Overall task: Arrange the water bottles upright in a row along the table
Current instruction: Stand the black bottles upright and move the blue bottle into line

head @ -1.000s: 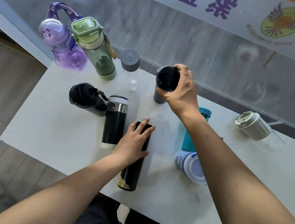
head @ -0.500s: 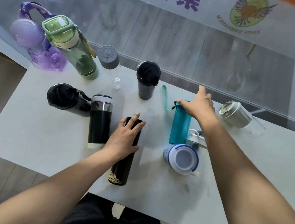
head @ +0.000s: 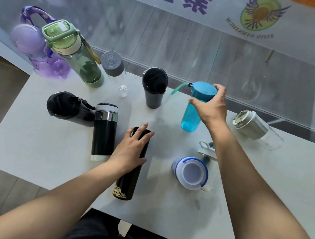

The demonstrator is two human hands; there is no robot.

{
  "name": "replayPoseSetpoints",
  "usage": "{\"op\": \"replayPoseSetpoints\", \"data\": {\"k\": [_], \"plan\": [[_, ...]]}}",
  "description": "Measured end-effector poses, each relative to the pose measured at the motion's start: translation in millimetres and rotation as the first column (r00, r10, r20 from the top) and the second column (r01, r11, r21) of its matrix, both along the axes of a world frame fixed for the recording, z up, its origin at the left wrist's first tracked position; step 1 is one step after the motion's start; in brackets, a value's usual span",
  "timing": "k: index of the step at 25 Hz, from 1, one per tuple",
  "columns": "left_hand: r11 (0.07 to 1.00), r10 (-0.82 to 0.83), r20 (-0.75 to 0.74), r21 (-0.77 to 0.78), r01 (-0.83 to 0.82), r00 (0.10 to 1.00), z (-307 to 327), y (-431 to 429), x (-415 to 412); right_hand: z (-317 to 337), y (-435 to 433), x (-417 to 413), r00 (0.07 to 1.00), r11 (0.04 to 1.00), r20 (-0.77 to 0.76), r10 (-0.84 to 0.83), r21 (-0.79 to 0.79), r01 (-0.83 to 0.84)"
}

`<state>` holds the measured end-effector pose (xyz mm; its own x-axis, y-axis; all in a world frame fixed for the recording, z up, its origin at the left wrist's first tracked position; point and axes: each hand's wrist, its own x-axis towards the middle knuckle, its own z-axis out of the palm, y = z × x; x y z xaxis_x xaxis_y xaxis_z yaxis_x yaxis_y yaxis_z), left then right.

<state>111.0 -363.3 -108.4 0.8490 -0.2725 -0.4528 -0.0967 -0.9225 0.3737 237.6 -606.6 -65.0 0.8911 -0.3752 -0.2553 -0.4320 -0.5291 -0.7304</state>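
Your right hand [head: 210, 108] is wrapped around the upper body of the teal bottle [head: 193, 111], just under its lid, with the bottle upright or nearly so and its base at the white table [head: 30, 143]; whether it stands or hangs just above the surface, you cannot tell; your left hand [head: 132, 150] lies over the black flask with gold trim [head: 128, 175], fingers curled loosely across its top half, and that flask lies flat, nearer you than the teal bottle.

Taking the teal bottle as the mark: to its left, along the far edge, stand the dark grey tumbler [head: 154, 88], the clear bottle with a grey cap [head: 114, 72], the green bottle [head: 75, 53] and the purple bottle [head: 36, 50], the last at the table's far left corner; the bare strip between the teal bottle and the tumbler is narrow; to its right lies the clear bottle with a pale grey lid [head: 255, 127], on its side near the far edge, with bare table beyond it; nearer you lie the white bottle with a blue rim [head: 190, 173], a small white clip-lid [head: 206, 148], the black and steel flask [head: 104, 130] and the black sports bottle [head: 68, 108]; the near right stretch of table is bare.

Beyond the far edge a glass panel [head: 239, 60] carries large purple characters, mirrored, and a winged round logo [head: 262, 13] with mirrored lettering beneath, not clearly readable.
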Motion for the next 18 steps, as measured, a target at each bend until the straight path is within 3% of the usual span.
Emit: {"op": "replayPoseSetpoints", "data": {"k": [4, 18], "plan": [[1.000, 0.004, -0.004, -0.007, -0.004, 1.000, 1, -1, 1, 10, 8, -3, 0.980, 0.999, 0.192, 0.048, -0.031, -0.043], [1.000, -0.025, -0.007, -0.015, 0.025, 1.000, 1, 4, 1, -8, 19, -33, 0.963, 0.993, 0.246, 0.107, -0.077, -0.090]]}}
